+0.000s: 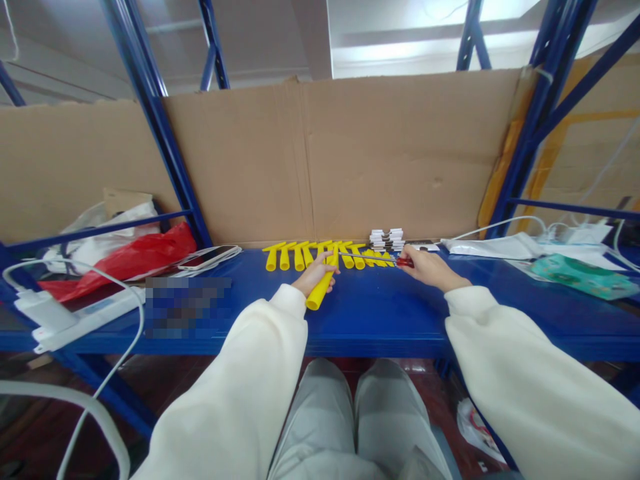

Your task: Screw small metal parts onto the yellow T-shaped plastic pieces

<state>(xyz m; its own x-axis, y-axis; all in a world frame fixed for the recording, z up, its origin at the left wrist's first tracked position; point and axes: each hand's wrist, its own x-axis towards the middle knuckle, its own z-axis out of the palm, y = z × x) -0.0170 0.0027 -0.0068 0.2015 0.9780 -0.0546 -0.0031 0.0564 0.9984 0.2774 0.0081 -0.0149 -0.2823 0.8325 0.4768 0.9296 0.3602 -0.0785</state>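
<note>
My left hand is closed around a yellow plastic piece with a hollow tubular handle, its open round end facing me. In my right hand is a screwdriver with a red handle. Its long metal shaft points left, and the tip meets or overlaps the upper part of the yellow piece; actual contact is too small to tell. Behind my left hand, several similar yellow pieces lie in a row along the cardboard. Smaller yellow parts lie under the line of the shaft.
A stack of small white parts stands at the back of the blue shelf. Leftward are a phone, a red bag and a power strip with cables. A green packet and white packaging lie right. Cardboard closes the back.
</note>
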